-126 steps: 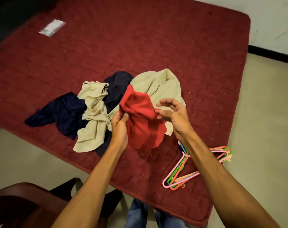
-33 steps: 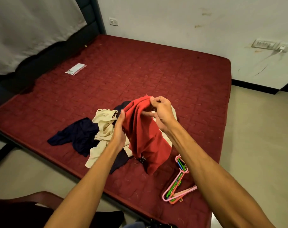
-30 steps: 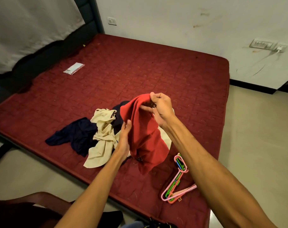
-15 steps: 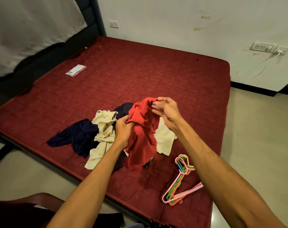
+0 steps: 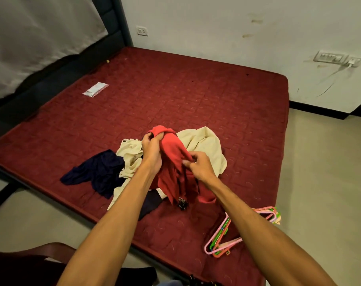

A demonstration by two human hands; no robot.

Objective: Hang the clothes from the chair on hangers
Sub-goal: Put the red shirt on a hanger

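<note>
1. Maroon mattress (image 5: 175, 96): fills most of the view.
2. Cream clothes (image 5: 204, 145): heaped on mattress, near its front edge.
3. Red garment (image 5: 173, 149): held up over mattress front, lower end drooping to the surface.
4. Navy garment (image 5: 99, 170): on mattress, front-left.
5. Hangers (image 5: 223, 238): pink/green bundle, mattress front-right corner.
6. Left hand (image 5: 152, 150): fingers curled tight round red garment's top.
7. Right hand (image 5: 200, 168): pinches a fold lower down.
8. Packet (image 5: 95, 89): mattress far-left.
</note>
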